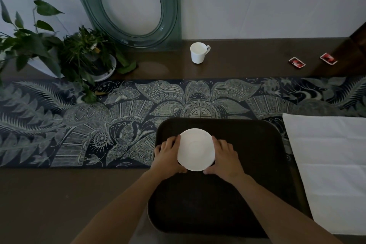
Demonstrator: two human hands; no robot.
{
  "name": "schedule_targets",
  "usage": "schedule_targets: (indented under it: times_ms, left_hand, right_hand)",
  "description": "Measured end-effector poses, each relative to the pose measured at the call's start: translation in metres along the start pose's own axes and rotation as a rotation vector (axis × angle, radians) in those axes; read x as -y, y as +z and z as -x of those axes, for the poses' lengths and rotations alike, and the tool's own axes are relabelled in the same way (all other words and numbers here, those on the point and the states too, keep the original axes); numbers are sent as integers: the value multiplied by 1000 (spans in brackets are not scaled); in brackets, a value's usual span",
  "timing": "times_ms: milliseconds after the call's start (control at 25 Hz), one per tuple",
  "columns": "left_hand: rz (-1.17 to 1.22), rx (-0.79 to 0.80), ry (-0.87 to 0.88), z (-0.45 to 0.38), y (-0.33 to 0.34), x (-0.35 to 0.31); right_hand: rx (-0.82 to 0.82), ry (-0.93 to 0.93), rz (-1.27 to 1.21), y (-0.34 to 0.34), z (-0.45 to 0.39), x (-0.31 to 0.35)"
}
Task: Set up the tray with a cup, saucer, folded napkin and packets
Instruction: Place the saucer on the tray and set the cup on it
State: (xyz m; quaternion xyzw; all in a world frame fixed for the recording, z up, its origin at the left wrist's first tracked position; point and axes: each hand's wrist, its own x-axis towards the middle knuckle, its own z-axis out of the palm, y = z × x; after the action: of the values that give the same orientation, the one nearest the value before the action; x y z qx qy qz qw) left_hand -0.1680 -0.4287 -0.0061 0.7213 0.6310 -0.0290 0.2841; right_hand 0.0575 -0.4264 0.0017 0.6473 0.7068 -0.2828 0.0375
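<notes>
Hands first: the left hand (168, 153) grips the left edge of a round white ceramic saucer (196, 149), fingers curled round its rim, and the right hand (224, 156) grips the right edge the same way, thumbs near the saucer's near side. The saucer sits between them over the far half of a dark rectangular tray with rounded corners (247, 164); whether it rests on the tray or is held just above it cannot be told. The tray lies on a dark brown tabletop (59, 204), its far end over a long dark blue runner printed with pale leaf and flower patterns (79, 125). Just to the right of the tray lies a flat white cloth napkin (332, 164), spread out with fold creases showing. Beyond the runner, a white ceramic cup with a handle (199, 52) stands upright on the tabletop, well apart from the tray. Far to the right lie 2 small red packets (297, 63), near each other. At the far left stand green potted plants (79, 51), and a green glass panel with an oval opening (130, 4) leans against the wall.
</notes>
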Motion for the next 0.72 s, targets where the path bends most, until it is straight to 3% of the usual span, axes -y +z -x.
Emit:
schedule_targets:
  times_ms: [400,600,720]
  left_hand:
    - [6,143,-28,-25,-49,0]
    - [-100,399,-55,-82,-102,-9]
    - [-164,394,-85,-135,-136,-21]
  right_hand:
    - [152,-80,-25,-40,-33,-20]
    - [213,-162,147,-91,-85,-24]
    - [223,-198,250,-129,-124,-19]
